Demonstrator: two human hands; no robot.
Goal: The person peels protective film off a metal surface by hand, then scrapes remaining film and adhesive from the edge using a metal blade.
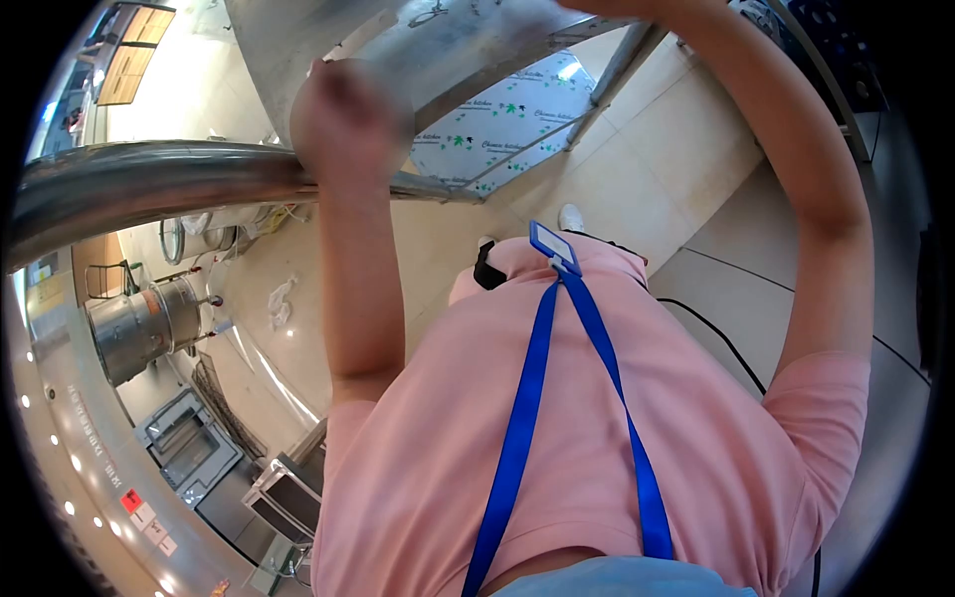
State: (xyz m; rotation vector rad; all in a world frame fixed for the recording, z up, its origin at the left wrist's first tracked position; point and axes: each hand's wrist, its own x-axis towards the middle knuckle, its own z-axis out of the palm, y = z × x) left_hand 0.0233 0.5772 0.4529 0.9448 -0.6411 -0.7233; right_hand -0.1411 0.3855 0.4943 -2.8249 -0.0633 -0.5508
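Note:
My left hand (353, 119) is raised at the upper left, over the grey metal surface (274, 50) and beside a thick, shiny metal tube (179, 184). Blur covers its fingers, so their closure and anything in them cannot be made out. Only a small part of my right hand (612, 6) shows at the top edge, near the far side of the metal surface. Its fingers are cut off by the frame. A thin bent wire-like piece (430, 14) lies on the metal surface between the hands.
Below the metal surface is a film-covered panel (507, 124) printed with green leaves, beside a metal leg (622, 65). A steel cylinder (149, 323) and a grey framed unit (189, 448) stand at left. A black cable (721, 338) crosses the tiled floor (647, 189).

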